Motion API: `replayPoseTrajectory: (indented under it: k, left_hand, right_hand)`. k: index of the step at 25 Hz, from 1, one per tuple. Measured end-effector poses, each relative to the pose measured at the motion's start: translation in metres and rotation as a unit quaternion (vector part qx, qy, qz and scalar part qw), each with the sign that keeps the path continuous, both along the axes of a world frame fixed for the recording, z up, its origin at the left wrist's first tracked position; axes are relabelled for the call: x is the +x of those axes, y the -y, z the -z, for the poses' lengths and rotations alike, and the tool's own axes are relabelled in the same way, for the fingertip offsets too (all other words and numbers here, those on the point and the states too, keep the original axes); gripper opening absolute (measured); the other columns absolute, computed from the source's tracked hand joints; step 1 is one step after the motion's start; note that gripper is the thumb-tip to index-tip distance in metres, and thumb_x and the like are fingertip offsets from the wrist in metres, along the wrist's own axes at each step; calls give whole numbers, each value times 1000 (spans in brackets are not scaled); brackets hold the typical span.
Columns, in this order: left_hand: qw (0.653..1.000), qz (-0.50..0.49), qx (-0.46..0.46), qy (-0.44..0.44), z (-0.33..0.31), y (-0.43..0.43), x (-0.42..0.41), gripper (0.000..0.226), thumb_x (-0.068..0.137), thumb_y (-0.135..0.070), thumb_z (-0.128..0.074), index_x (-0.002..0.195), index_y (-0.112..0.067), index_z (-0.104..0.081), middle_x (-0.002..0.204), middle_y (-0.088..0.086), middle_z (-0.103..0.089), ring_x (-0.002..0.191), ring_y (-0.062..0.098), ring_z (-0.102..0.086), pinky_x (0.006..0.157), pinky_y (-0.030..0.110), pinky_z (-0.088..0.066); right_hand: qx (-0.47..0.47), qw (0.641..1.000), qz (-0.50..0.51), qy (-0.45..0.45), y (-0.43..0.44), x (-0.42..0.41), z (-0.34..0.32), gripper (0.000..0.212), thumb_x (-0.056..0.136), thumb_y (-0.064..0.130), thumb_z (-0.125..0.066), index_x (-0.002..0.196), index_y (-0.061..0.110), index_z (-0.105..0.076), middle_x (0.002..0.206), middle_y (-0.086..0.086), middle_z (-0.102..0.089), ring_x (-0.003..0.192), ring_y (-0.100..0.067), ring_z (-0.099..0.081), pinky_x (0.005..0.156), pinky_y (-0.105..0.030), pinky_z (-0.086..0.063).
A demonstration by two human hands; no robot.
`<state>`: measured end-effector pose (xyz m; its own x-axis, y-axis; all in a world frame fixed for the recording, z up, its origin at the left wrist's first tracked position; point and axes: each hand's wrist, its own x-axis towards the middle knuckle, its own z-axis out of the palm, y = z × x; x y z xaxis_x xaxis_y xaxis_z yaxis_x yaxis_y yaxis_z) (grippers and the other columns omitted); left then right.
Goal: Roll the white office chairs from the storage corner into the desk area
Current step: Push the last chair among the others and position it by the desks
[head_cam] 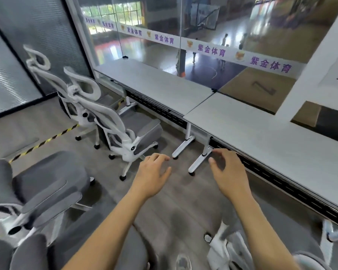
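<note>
Two white office chairs with grey seats stand by the long desk: the nearer chair [123,131] faces the desk, and a second chair [76,98] stands right behind it. Another grey-seated chair [47,184] sits at my lower left, and part of a further chair [228,248] shows at the bottom right. My left hand [152,174] and my right hand [228,172] are stretched out over the floor with fingers apart. Neither hand touches a chair.
Two white desks [242,125] run along a glass wall [183,36] on the right, on white wheeled legs [200,161]. Yellow-black tape [45,142] crosses the grey floor at left. A frosted glass partition [37,36] closes the far left corner.
</note>
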<state>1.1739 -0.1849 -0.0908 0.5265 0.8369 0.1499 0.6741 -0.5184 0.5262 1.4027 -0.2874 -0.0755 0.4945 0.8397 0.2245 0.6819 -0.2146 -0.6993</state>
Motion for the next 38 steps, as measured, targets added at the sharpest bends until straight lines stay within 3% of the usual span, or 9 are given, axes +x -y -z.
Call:
replayPoseTrajectory:
  k: [6, 11, 19, 24, 27, 30, 35, 38]
  left_hand:
    - [998, -65, 5, -13, -1, -72, -8, 30, 95, -38, -56, 124, -28, -60, 127, -7, -57, 119, 18, -49, 105, 37, -39]
    - [993, -111, 1, -26, 2, -124, -18, 27, 96, -37, -54, 122, -30, -60, 126, -7, -58, 118, 19, -49, 105, 36, -38]
    - [994, -102, 9, -31, 10, -257, -25, 28, 96, -36, -52, 122, -26, -60, 126, -3, -59, 118, 21, -50, 104, 40, -39]
    - [997, -74, 35, -8, 25, -385, -71, 26, 96, -35, -53, 120, -27, -61, 123, -7, -60, 119, 16, -49, 105, 36, -39]
    - [998, -62, 29, -2, 44, -471, -118, 23, 96, -29, -55, 117, -25, -62, 120, -7, -61, 115, 17, -49, 102, 34, -40]
    - [997, -61, 32, -31, 58, -532, -177, 21, 92, -23, -59, 112, -28, -62, 112, -5, -62, 105, 22, -51, 92, 36, -42]
    - [982, -184, 16, -41, 68, -595, -263, 24, 90, -24, -62, 114, -19, -57, 112, 3, -60, 100, 27, -53, 85, 44, -47]
    - [970, -239, -47, -1, 77, -622, -291, 51, 90, -25, -68, 134, -12, -44, 129, 12, -51, 116, 34, -52, 95, 45, -46]
  right_hand:
    - [15, 997, -65, -38, -109, 3, 8, 22, 94, 31, -62, 116, 26, -63, 112, 6, -60, 108, -17, -58, 96, -41, -47]
    - [11, 993, -108, -52, -168, 4, 11, 21, 94, 35, -61, 115, 32, -62, 114, 9, -60, 108, -16, -59, 99, -46, -47]
    - [-7, 994, -102, -26, -288, -2, 16, 23, 96, 32, -60, 119, 28, -63, 110, 12, -54, 104, -15, -60, 98, -43, -47]
    - [-23, 993, -115, -14, -417, -66, 37, 24, 96, 31, -61, 120, 26, -64, 114, 6, -59, 104, -13, -59, 94, -37, -49]
    - [-28, 992, -124, -12, -512, -127, 66, 24, 93, 25, -65, 117, 20, -67, 113, 2, -62, 103, -19, -61, 94, -44, -50]
    - [-86, 984, -155, -5, -580, -189, 97, 34, 88, 33, -67, 120, 22, -65, 116, 2, -62, 106, -21, -61, 94, -45, -50]
    - [-183, 950, -250, 38, -651, -283, 123, 68, 83, 62, -62, 142, 31, -47, 139, 7, -54, 128, -21, -50, 108, -41, -39]
    - [-140, 964, -197, 108, -671, -309, 137, 51, 87, 59, -53, 126, 26, -61, 116, 2, -67, 107, -26, -64, 90, -43, -49]
